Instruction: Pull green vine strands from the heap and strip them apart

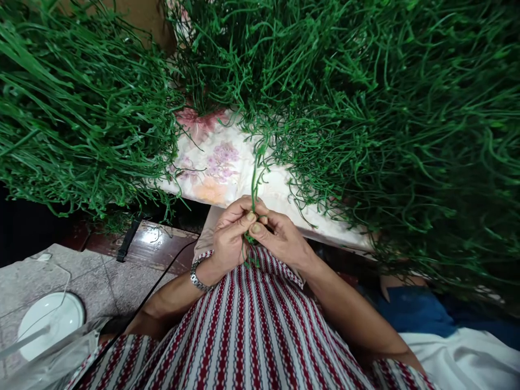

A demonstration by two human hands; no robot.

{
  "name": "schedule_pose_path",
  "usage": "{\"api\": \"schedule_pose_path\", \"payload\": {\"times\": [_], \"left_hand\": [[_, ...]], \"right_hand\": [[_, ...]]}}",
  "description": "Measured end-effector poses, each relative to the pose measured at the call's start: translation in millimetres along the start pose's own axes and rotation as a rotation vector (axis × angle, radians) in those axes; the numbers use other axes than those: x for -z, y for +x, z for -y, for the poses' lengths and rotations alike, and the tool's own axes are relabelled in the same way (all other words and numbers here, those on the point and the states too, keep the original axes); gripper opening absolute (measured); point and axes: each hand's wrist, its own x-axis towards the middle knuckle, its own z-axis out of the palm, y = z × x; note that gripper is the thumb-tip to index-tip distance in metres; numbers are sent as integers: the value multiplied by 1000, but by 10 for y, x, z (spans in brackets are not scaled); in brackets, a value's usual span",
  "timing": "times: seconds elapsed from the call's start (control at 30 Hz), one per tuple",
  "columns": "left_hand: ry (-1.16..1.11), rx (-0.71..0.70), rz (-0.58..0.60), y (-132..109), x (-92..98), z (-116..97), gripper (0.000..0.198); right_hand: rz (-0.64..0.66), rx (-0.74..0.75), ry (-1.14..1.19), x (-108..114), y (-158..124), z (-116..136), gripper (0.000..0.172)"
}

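Note:
Just past the table's front edge, my left hand pinches a thin green plant stem between thumb and fingers. The stem stands up out of the grip toward the table, with short curly bits hanging below the fingers. My right hand meets it thumb to thumb, its fingertips pinched on the lower part of the same stem. What lies exactly between the fingertips is partly hidden. A heap of similar green stems spreads over the table close to the right of the held stem.
Another green heap covers the table's left side. A flowered tablecloth shows between the heaps. On the floor at lower left stand a white round base and a dark cable. Someone in blue clothing sits at the right.

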Motion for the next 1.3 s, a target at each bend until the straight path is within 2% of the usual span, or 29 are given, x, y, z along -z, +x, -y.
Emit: {"api": "schedule_pose_path", "payload": {"times": [0.1, 0.2, 0.43, 0.6, 0.67, 0.73, 0.8, 0.9, 0.97, 1.03, 1.2, 1.3], "left_hand": [[-18, 85, 24, -6, 17, -1, 8], [-10, 106, 39, -26, 22, -1, 7], [56, 26, 142, -83, 2, 41, 7], [68, -25, 187, -115, -37, 101, 7], [48, 29, 173, -126, -59, 122, 6], [-1, 109, 151, -122, -82, 126, 5], [-38, 162, 104, -99, -102, 106, 7], [-24, 154, 26, -41, -125, 40, 10], [8, 139, 24, -8, -139, 2, 11], [19, 149, 44, 11, -152, -7, 9], [-28, 171, 34, 0, -180, 58, 6], [-83, 180, 29, -22, -198, 72, 6]], "right_hand": [[10, -56, 111, -31, -17, -54, 32], [-25, -112, 214, -54, -64, -67, 27], [-70, -200, 676, -72, -218, 0, 27], [-123, -255, 810, -89, -254, -4, 26], [-175, -212, 763, -96, -259, -16, 22], [-244, -146, 623, -88, -271, -23, 18], [-302, -93, 371, -58, -294, -25, 12], [-343, -29, -62, 7, -338, -27, 3], [-360, 30, -216, 36, -358, -40, 2], [-368, 67, -223, 40, -365, -65, 4], [-334, 63, 34, 2, -358, -138, 17], [-384, 35, 117, -4, -349, -152, 24]]}}
